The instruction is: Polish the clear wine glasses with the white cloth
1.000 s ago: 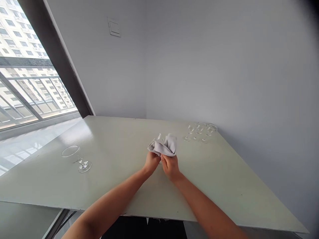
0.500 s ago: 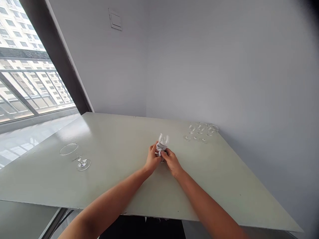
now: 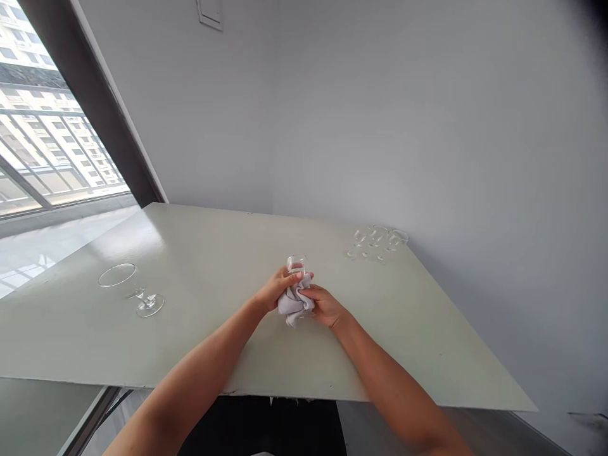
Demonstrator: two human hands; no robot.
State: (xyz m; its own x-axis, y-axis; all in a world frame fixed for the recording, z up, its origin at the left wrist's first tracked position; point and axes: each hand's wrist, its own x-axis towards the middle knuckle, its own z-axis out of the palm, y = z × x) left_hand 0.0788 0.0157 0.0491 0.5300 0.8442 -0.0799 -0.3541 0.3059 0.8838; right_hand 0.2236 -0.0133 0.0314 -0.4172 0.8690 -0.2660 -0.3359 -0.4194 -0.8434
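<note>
A small clear stemmed glass [image 3: 297, 264] is held over the middle of the pale green table [image 3: 228, 253]. My left hand [image 3: 275, 288] is wrapped round the glass, thumb across its bowl. A bunched light grey cloth [image 3: 294, 304] covers the lower part of the glass. My right hand [image 3: 323, 306] grips that cloth from the right and below. Only the rim and upper bowl of the glass show above the cloth.
A large clear wine glass [image 3: 130, 291] stands at the table's left. Three small clear glasses [image 3: 377, 242] stand together at the far right by the grey wall. A window with a dark frame [image 3: 95, 107] is on the left. The table's near edge [image 3: 285, 396] is close to me.
The cloth, spread loosely over the glass a second ago, is now bunched low round the glass. My hands and the glass have shifted slightly left and nearer; the view tilted down.
</note>
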